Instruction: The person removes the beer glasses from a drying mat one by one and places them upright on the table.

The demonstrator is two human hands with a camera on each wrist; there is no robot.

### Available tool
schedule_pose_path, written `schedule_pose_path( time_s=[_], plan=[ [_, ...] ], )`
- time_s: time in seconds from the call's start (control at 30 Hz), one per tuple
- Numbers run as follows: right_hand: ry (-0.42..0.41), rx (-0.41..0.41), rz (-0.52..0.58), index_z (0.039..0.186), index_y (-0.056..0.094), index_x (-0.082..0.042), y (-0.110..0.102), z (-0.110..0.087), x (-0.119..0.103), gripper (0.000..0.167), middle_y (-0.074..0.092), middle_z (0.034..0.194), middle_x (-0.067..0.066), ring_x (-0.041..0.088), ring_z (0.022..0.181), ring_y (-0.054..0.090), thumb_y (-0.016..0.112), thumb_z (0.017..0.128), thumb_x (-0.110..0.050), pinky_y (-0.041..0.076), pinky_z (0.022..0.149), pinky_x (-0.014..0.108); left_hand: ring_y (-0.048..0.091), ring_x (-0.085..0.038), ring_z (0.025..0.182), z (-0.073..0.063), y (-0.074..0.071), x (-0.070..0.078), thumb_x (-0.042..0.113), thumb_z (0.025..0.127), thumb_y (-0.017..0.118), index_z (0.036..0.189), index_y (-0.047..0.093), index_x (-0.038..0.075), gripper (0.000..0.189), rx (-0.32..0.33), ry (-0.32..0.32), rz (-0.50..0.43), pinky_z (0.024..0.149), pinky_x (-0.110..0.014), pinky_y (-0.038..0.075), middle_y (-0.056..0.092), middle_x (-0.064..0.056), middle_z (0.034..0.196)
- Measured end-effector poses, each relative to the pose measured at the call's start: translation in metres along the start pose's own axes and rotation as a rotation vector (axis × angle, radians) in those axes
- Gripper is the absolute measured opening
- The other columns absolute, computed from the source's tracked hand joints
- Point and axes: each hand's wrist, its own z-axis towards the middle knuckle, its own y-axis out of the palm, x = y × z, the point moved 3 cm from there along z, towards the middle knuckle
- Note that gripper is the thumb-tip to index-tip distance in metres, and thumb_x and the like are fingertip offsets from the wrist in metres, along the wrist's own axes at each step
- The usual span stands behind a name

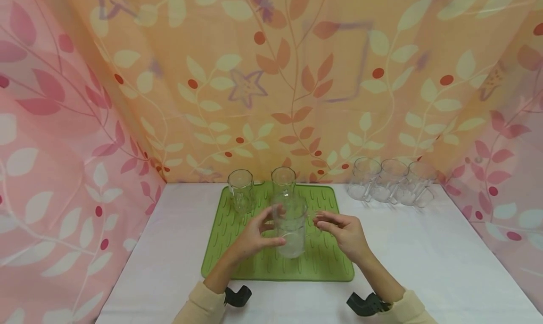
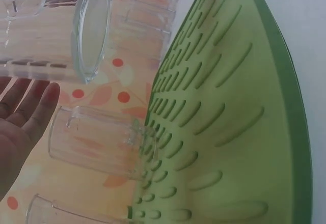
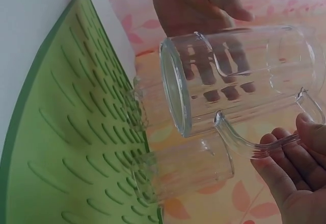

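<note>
A clear glass mug is held upright above the green ribbed mat. My right hand pinches its handle; in the right wrist view the thumb and fingers of the right hand meet round the handle's bar. The left hand is at the mug's other side, fingers extended behind the glass and thumb apart from them, as the right wrist view shows. Two more glass mugs stand on the mat's far part, one at the back left and one partly hidden behind the held mug.
Several clear glass mugs stand in a row at the back right of the white tabletop. Patterned cloth hangs right behind the table and along both sides.
</note>
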Motion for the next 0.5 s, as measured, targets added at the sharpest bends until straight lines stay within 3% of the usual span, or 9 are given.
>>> schedule_pose_path(
  time_s=[0.27,0.5],
  plan=[
    [-0.013,0.082,-0.032,0.113,0.061,0.020,-0.014,-0.002,0.002,0.031,0.075,0.096,-0.009,0.000,0.090,0.070,0.065,0.090,0.000,0.058,0.078,0.018,0.050,-0.034,0.129,-0.007,-0.004,-0.009,0.011,0.085,0.074,0.146,0.038,0.007,0.071,0.013,0.013,0.016,0.104,-0.044,0.049,0.050,-0.015,0.142],
    [-0.040,0.168,-0.111,0.115,0.064,0.015,-0.031,-0.004,0.006,0.030,0.072,0.096,-0.018,-0.004,0.089,0.070,0.066,0.088,0.003,0.058,0.077,0.016,0.046,-0.038,0.131,-0.016,-0.008,-0.020,0.011,0.085,0.074,0.147,0.039,0.011,0.071,0.041,-0.057,0.010,0.106,-0.047,0.047,0.046,-0.010,0.147]
  ],
)
